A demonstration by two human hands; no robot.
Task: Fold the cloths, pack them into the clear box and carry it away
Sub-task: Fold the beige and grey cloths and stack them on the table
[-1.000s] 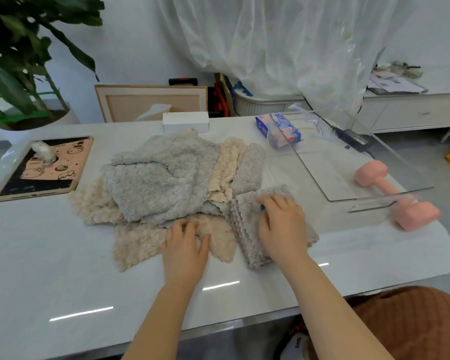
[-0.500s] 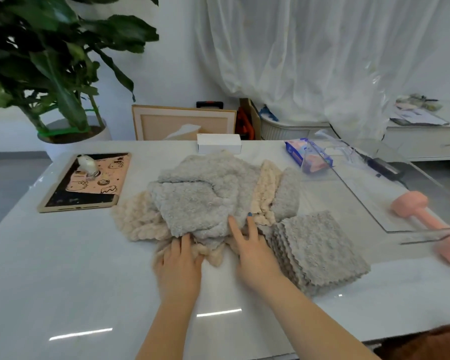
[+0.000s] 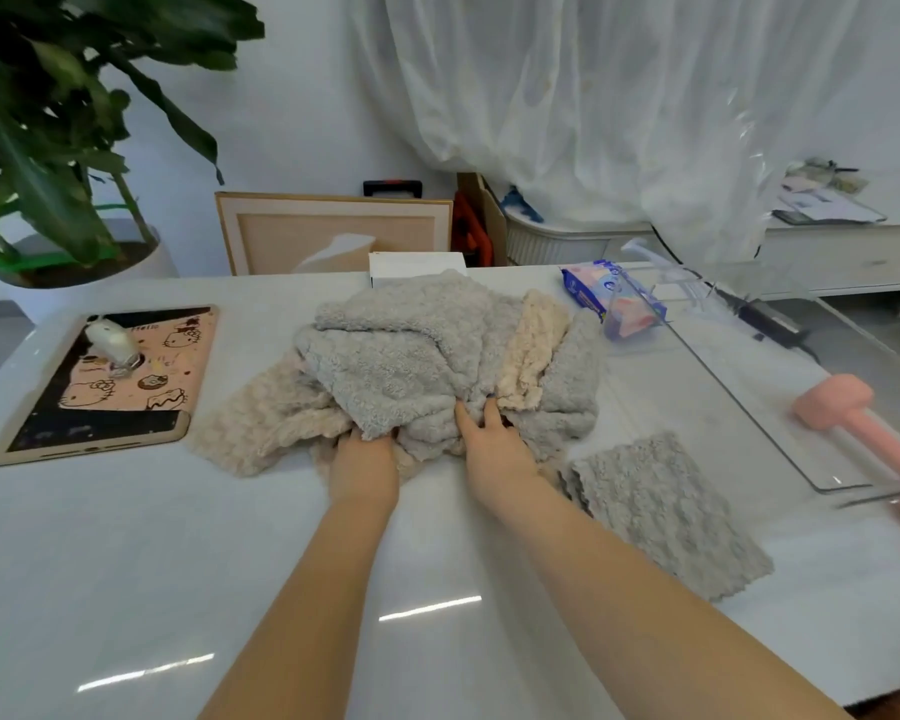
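Both hands have gone deeper into the pile [image 3: 411,366] since half a second ago, and the right one, which a second ago pressed on the folded stack [image 3: 661,511], is off it. The left hand [image 3: 363,462] lies palm down at the pile's near edge with its fingers tucked under the hem of the top grey cloth [image 3: 385,387]; they are hidden, so I cannot tell whether they hold it. The right hand [image 3: 494,446] is just beside it, fingers nearly straight and spread, their tips pushed into a fold between grey cloth and a beige cloth [image 3: 531,350], with nothing plainly pinched.

More beige cloth [image 3: 261,423] spreads out from under the pile to the left. The stack of folded grey cloths lies flat on the table [image 3: 126,563], right of the right forearm and apart from the pile. Beyond it stands the clear box [image 3: 749,387], with no cloth inside. A wipes pack [image 3: 593,291] sits at its far left corner, and a pink dumbbell [image 3: 853,423] lies along its right side; whether inside or outside I cannot tell. A tablet [image 3: 105,387] lies well to the left, with a plant [image 3: 48,148] behind it.
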